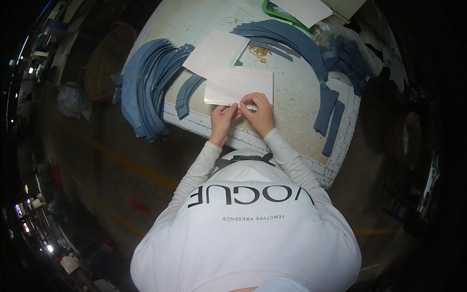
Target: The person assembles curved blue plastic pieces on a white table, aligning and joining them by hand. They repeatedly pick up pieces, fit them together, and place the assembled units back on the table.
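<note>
Both hands meet at the near edge of a white sheet [238, 83] covered in a fine printed grid, lying near the table's front edge. My left hand [223, 120] is closed, its thumb and fingertips pressed together by that edge. Just beside it, my right hand [260, 115] pinches with thumb and forefinger, the fingertips almost touching the left ones. Whatever sits between the fingers is too small and too covered to name. A second gridded sheet [217, 51] lies behind, partly under the first. Short blue strips [187, 95] rest left of the hands.
A thick bundle of curved blue strips [146, 90] overhangs the table's left side. More blue strips [287, 36] arc across the back and right, near yellowish rubber bands [260, 52]. A green tray [272, 12] and a clear plastic bag [367, 56] stand at the far right.
</note>
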Demonstrator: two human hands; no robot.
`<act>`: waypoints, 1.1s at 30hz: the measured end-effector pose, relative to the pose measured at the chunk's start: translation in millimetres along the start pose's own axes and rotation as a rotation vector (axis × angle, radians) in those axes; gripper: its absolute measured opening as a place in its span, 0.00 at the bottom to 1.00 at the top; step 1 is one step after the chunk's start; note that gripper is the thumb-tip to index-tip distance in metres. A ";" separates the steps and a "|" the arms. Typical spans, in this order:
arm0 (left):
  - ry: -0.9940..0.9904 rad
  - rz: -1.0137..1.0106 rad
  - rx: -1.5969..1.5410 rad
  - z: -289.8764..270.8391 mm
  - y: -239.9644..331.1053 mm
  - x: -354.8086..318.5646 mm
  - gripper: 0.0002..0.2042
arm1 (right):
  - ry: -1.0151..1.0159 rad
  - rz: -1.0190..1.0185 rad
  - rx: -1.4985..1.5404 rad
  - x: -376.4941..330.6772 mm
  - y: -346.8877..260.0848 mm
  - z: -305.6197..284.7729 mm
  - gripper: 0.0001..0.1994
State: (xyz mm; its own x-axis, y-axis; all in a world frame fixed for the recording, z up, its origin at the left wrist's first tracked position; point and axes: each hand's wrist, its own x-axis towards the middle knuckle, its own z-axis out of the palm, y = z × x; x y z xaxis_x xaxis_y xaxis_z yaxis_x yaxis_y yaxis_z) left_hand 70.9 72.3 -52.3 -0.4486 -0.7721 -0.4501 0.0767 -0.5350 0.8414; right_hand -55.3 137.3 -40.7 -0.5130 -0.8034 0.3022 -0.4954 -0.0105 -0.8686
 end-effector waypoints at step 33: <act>-0.006 0.232 0.195 -1.2 -6.9 2.5 0.11 | -0.061 -0.194 0.065 3.5 -15.0 4.1 0.28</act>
State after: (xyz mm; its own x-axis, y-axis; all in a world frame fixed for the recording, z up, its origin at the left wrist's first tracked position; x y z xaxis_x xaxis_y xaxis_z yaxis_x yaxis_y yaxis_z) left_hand 70.4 73.6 -59.6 -0.4444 -0.8636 -0.2381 0.0058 -0.2686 0.9632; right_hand -46.7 132.3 -28.3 -0.3681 -0.8172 0.4436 -0.5337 -0.2049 -0.8204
